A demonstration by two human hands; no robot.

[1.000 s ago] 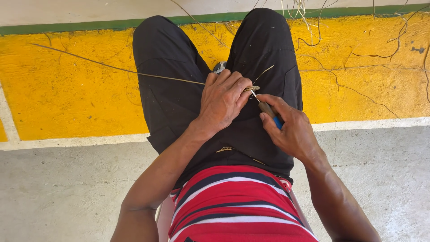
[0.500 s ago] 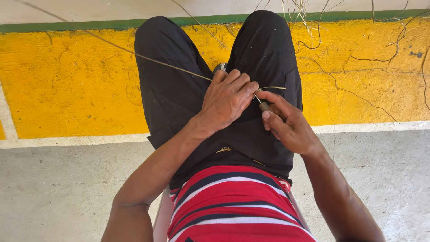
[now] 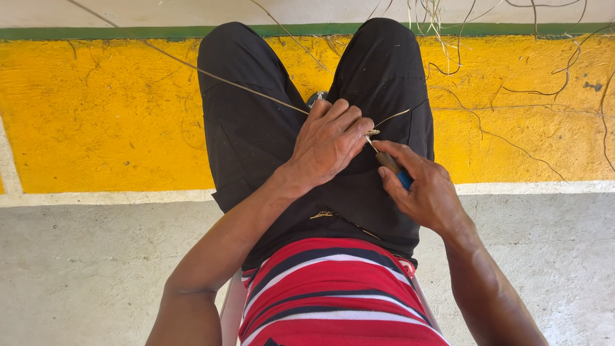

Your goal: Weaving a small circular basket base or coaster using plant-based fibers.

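left hand [image 3: 330, 144] was clamped on a thin strand [image 3: 218, 78], pinning it vs the black shorts [image 3: 256, 141] w/ fingers curled shut, prob. to keep it taut. right hand [image 3: 423, 192] was closed round a small knife [image 3: 391, 165], tip at the strand just beside the left fingertips; strand ran up-left, away from both hands, over the yellow floor [image 3: 96, 122].

Black shorts [image 3: 256, 141], red striped shirt [image 3: 333, 288]
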